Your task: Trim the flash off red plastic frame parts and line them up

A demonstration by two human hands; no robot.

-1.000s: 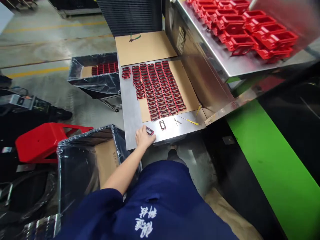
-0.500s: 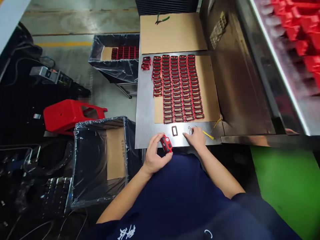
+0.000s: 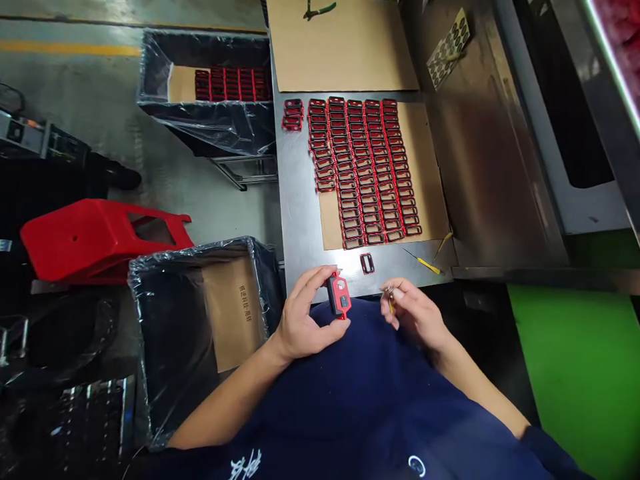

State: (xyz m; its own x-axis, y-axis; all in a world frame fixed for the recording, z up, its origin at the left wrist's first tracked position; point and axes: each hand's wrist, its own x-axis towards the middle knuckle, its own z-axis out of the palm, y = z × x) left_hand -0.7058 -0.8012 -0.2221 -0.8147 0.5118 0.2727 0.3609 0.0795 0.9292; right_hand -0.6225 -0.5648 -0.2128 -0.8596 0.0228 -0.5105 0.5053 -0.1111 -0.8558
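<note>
Floor stretches along our left, past a steel table, a far lined bin of parts and a near lined bin beside a red stool. On the tabletop, red-and-black frames stand in rows on a cardboard sheet. Our left hand grips a red-and-black part by its ends, thumb and fingers fairly wide, just off the near edge. Near that edge lies a loose frame, a yellow-handled pick to its right. Our right hand now has a small metal tool up off the steel, pinched narrowly, so both our hands are occupied; we cannot tell its exact type.
</note>
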